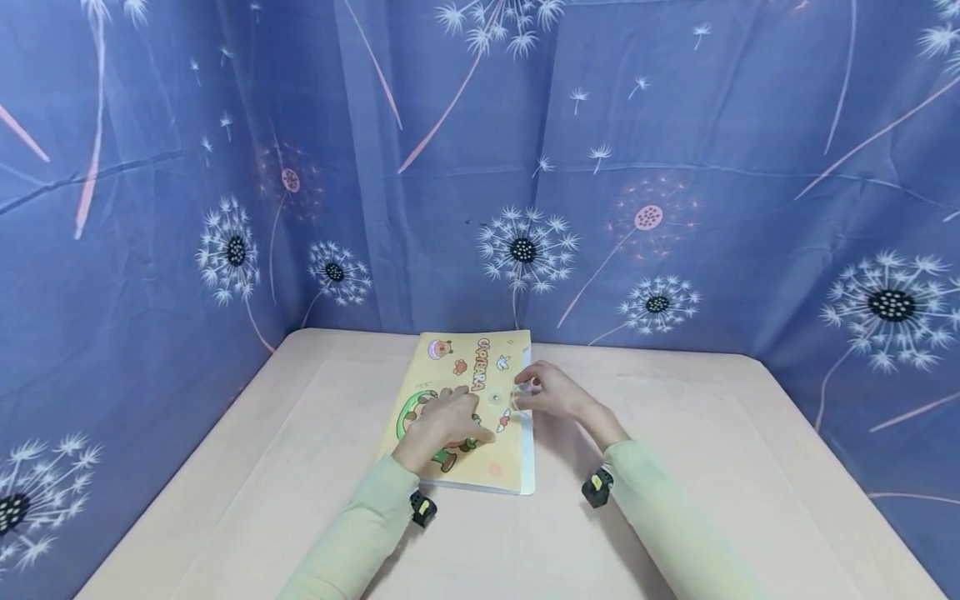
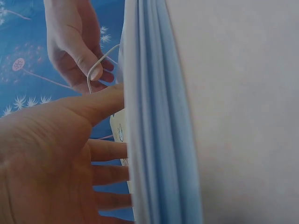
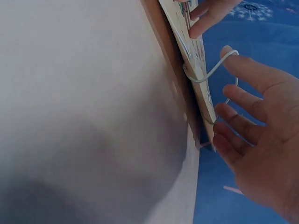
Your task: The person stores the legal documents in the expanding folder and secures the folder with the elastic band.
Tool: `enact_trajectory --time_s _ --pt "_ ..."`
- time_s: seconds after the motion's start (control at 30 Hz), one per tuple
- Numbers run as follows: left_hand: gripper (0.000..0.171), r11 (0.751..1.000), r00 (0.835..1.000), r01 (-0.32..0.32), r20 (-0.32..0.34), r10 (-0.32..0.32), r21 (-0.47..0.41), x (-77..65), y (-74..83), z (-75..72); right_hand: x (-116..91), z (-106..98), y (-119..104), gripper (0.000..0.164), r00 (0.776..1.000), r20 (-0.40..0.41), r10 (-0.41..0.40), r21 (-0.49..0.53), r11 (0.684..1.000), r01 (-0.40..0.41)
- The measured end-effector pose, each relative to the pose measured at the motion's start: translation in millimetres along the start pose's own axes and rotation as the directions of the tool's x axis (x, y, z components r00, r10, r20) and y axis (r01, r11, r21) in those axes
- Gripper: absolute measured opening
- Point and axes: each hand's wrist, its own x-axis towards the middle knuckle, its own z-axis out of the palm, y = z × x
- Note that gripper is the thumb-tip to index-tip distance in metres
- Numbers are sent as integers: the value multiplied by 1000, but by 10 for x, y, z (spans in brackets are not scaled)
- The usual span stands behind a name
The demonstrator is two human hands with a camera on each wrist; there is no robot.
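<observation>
A yellow expanding file folder (image 1: 480, 467) with capybara cartoons on its cover lies on the table. My left hand (image 1: 444, 419) rests across the cover with fingers spread. Pale blue pleats (image 2: 161, 116) of the folder show side-on in the left wrist view. At the folder's right edge, my right hand (image 1: 558, 392) holds a thin white elastic cord (image 3: 205, 79). The cord loops over the thumb tip and passes behind the fingers, with its other part against the folder's edge. Near that edge, a clear round button (image 1: 495, 398) sits on the cover.
The folder lies on a pale cloth-covered table (image 1: 315, 467), towards its back. Blue dandelion-print fabric (image 1: 450, 208) hangs behind the table and at both sides. A small black camera (image 1: 597, 488) is strapped at the right wrist, and another black camera (image 1: 423, 508) at the left.
</observation>
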Motion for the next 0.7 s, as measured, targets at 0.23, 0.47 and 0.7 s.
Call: enact_trajectory --time_s 0.23,0.47,0.7 --pt "69 1000 1000 -13 -9 13 -10 -2 -4 8 44 51 -78 43 999 38 26 -147 989 -20" --pt "65 1000 1000 -23 -17 23 6 1 -6 -10 125 108 -153 44 998 56 19 -333 943 0" --pt "65 1000 1000 -11 -10 11 8 5 7 3 182 148 -198 42 995 87 51 -447 895 -7"
